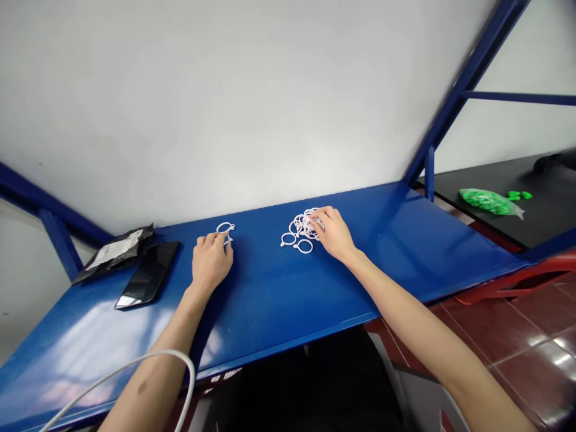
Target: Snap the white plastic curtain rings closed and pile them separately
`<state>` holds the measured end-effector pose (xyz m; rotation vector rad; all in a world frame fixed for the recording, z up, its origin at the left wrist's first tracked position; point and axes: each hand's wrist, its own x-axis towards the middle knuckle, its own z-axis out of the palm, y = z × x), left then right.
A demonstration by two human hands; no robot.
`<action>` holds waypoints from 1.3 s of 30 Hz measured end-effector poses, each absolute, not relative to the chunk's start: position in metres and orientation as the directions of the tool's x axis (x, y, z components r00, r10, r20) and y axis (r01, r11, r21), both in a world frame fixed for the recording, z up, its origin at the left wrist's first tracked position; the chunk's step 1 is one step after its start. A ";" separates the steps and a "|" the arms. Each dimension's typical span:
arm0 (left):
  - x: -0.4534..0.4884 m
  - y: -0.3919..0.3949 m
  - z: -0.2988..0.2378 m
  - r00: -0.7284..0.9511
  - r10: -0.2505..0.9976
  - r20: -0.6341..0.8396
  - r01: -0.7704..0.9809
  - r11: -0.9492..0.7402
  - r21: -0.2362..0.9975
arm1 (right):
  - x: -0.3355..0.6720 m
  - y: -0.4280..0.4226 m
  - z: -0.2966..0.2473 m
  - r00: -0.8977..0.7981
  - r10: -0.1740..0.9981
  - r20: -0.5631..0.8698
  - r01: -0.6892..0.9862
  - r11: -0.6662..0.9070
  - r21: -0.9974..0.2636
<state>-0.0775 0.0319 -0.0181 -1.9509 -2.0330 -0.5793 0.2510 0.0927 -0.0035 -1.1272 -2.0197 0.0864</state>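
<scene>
A pile of several small white plastic rings (300, 230) lies on the blue table (279, 288). My right hand (333, 233) rests on the right side of that pile, its fingers curled into the rings. A single white ring (225, 227) lies apart to the left. My left hand (210, 261) lies just below it with its fingers bent, the fingertips touching a ring by the single one. What the fingers of either hand grip is partly hidden.
A black phone (148, 275) and a black packet with a white label (114, 252) lie at the table's left. A white cable (135, 366) loops over my left forearm. On a black table to the right lie a bag of green pieces (488, 201) and loose green pieces (519, 195).
</scene>
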 end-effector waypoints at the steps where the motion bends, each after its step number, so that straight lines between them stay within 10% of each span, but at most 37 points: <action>1: -0.081 0.033 -0.020 -0.065 0.904 0.422 0.996 0.033 0.083 | 0.253 0.095 -0.005 -0.278 0.754 0.595 0.697 0.585 -0.415; 9: -0.060 0.026 -0.016 0.053 0.911 0.408 0.917 -0.207 0.342 | 0.243 0.081 0.001 -0.271 0.717 0.642 0.692 0.609 -0.388; 18: -0.001 -0.006 0.007 0.171 0.969 0.176 0.328 -0.224 0.918 | 0.208 0.037 0.004 -0.570 0.631 0.527 0.367 0.769 -0.523; 27: 0.001 -0.008 0.001 0.089 0.975 0.204 0.257 -0.220 0.941 | 0.202 0.029 0.004 -0.573 0.672 0.469 0.379 0.725 -0.575; 39: 0.011 -0.017 -0.013 0.111 0.899 0.423 0.301 -0.436 0.848 | 0.200 0.021 -0.010 -0.628 0.564 0.536 0.454 0.825 -0.336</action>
